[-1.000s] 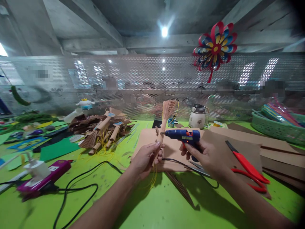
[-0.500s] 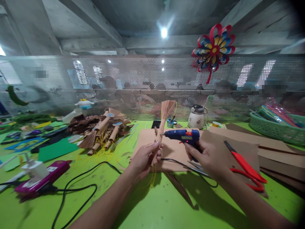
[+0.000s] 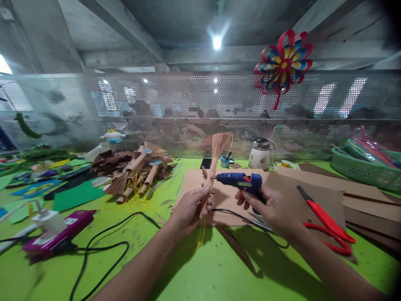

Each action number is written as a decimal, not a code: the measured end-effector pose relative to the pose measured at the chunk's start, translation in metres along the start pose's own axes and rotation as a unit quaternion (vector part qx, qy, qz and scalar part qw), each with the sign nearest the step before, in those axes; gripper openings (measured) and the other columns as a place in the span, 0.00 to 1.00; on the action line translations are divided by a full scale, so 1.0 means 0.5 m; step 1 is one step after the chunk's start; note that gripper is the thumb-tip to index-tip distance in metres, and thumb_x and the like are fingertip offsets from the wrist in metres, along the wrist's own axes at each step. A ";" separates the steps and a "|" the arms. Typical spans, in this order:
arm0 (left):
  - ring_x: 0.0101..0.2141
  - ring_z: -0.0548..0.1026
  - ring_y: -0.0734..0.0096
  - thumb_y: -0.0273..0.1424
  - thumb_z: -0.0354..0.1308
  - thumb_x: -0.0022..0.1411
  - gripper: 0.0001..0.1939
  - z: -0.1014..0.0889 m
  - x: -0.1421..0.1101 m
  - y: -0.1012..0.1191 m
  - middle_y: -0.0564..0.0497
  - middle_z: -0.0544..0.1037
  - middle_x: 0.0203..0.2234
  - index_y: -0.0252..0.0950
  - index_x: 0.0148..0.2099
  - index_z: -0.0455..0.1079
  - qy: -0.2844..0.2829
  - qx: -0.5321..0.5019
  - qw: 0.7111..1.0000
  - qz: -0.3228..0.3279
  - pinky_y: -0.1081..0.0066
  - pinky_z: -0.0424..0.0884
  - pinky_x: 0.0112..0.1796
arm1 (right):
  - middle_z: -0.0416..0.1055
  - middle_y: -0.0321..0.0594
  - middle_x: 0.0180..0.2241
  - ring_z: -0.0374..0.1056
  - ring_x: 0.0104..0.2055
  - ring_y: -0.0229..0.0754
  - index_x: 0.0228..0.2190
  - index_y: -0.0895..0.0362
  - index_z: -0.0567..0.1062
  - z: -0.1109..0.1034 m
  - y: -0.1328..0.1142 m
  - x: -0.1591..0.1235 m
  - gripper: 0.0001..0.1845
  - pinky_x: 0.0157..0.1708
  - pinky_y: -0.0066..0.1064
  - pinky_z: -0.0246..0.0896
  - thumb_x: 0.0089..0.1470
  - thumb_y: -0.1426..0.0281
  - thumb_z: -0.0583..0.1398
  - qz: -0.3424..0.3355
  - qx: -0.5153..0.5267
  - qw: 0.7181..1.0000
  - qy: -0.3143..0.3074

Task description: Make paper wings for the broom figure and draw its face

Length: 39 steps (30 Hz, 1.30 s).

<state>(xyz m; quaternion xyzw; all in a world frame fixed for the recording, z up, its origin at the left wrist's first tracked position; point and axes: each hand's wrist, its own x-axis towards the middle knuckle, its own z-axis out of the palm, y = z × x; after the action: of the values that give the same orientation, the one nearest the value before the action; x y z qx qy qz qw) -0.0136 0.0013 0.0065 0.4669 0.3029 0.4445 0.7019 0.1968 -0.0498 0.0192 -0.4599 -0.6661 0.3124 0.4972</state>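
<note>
My left hand (image 3: pixel 192 209) is closed around a rolled brown paper piece (image 3: pixel 214 161) with a pleated fan top and yellow string hanging from it. In my right hand (image 3: pixel 272 209) is a blue hot glue gun (image 3: pixel 239 180), its small red light lit. The gun's nozzle points left and meets, or nearly meets, the side of the paper roll; I cannot tell if it touches. Beneath both hands lie brown paper sheets (image 3: pixel 191 179). A folded brown paper strip (image 3: pixel 239 251) rests just below them on the green table (image 3: pixel 188 276).
Red-handled scissors (image 3: pixel 326 221) lie at right near more brown sheets. Several similar paper rolls (image 3: pixel 138 167) are heaped at left. A purple power strip (image 3: pixel 59 234) and black cable (image 3: pixel 90 238) occupy the left front. A white jug (image 3: pixel 260 154) and green basket (image 3: pixel 360 167) stand behind.
The view has shifted slightly, so surroundings sit a little further right. The glue gun stays at the paper roll; the right hand's fingers have moved slightly at its trigger.
</note>
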 end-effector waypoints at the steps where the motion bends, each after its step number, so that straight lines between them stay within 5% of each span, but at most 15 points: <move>1: 0.18 0.64 0.82 0.32 0.55 0.61 0.09 0.000 0.000 -0.001 0.52 0.67 0.20 0.29 0.35 0.70 0.000 0.001 1.000 0.002 0.83 0.58 0.18 | 0.73 0.44 0.31 0.68 0.30 0.40 0.36 0.60 0.72 0.001 0.000 0.000 0.15 0.31 0.33 0.64 0.56 0.60 0.57 -0.001 -0.002 1.000 0.001; 21: 0.19 0.64 0.81 0.32 0.55 0.61 0.09 -0.001 0.001 -0.003 0.53 0.67 0.20 0.29 0.35 0.70 -0.006 -0.003 1.000 -0.004 0.83 0.60 0.20 | 0.63 0.34 0.20 0.59 0.22 0.37 0.29 0.59 0.69 -0.004 -0.009 -0.004 0.16 0.22 0.29 0.53 0.55 0.57 0.56 0.009 -0.069 0.996 0.047; 30: 0.18 0.64 0.82 0.32 0.54 0.62 0.10 0.001 0.000 0.002 0.53 0.67 0.20 0.29 0.36 0.70 0.000 0.003 1.000 -0.006 0.84 0.59 0.18 | 0.58 0.33 0.21 0.53 0.23 0.37 0.39 0.59 0.71 -0.006 0.000 -0.009 0.19 0.22 0.29 0.49 0.55 0.57 0.55 -0.019 -0.117 0.991 0.059; 39: 0.18 0.63 0.83 0.32 0.53 0.63 0.10 0.002 -0.002 0.002 0.53 0.67 0.20 0.28 0.35 0.70 -0.004 0.005 1.000 -0.003 0.84 0.58 0.18 | 0.57 0.33 0.20 0.53 0.22 0.37 0.33 0.59 0.70 -0.003 -0.001 -0.007 0.17 0.22 0.29 0.49 0.55 0.57 0.55 -0.003 -0.087 0.995 0.046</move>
<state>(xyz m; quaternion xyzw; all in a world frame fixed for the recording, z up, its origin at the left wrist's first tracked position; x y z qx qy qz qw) -0.0136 0.0002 0.0077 0.4717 0.3036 0.4387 0.7020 0.1982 -0.0534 0.0190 -0.5133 -0.6683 0.2305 0.4866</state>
